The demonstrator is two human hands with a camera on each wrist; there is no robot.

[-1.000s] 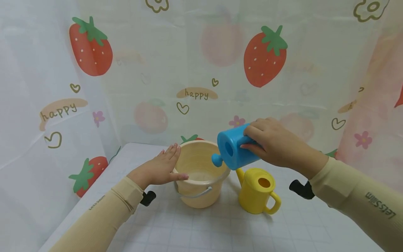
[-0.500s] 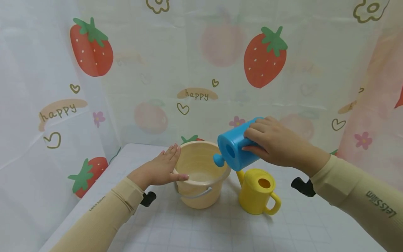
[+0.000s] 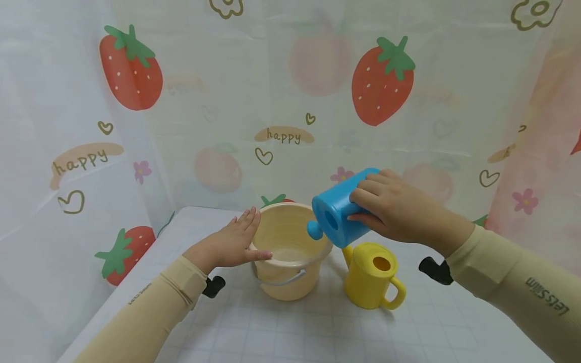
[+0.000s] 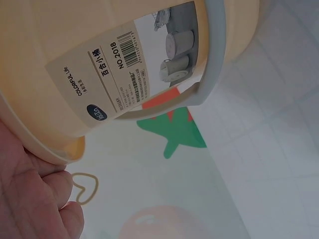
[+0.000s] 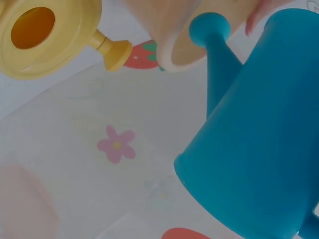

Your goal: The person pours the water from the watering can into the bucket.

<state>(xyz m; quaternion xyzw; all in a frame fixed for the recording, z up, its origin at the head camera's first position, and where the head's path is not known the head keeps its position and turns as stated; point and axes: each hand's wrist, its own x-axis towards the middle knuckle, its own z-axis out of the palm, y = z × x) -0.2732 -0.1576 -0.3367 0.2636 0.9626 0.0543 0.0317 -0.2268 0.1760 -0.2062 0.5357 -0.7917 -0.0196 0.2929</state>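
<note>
Right hand (image 3: pixel 399 212): fingers curled round blue watering can (image 3: pixel 342 209), gripping its body from above. Can held in the air, tipped over toward the left, spout (image 3: pixel 314 230) pointing down just over the right rim of the cream bucket (image 3: pixel 286 252). From the right wrist view, blue can (image 5: pixel 259 139) fills the lower right, spout tip (image 5: pixel 209 27) just beside the bucket rim (image 5: pixel 172 55).

Left hand (image 3: pixel 231 242): fingers straight and together, flat against the left side of the bucket's rim, thumb laid across the rim edge. Nothing gripped. From the left wrist view, fingers (image 4: pixel 35 199) touching the underside of the rim; paper label (image 4: pixel 119 84) with barcode stuck on the bucket wall, grey handle (image 4: pixel 212 59) hanging down against the side.

Bucket upright on the desk (image 3: pixel 295 333), near its middle. Inside looks pale; contents hard to tell.

Yellow watering can (image 3: pixel 372 275) upright on the desk, just right of the bucket, below the blue can, handle turned toward the viewer's right, spout toward the bucket. Untouched.

Behind and at both sides: curtain (image 3: pixel 281 91) printed with strawberries, hearts, flowers and "happy". Beige sleeves on both forearms.
</note>
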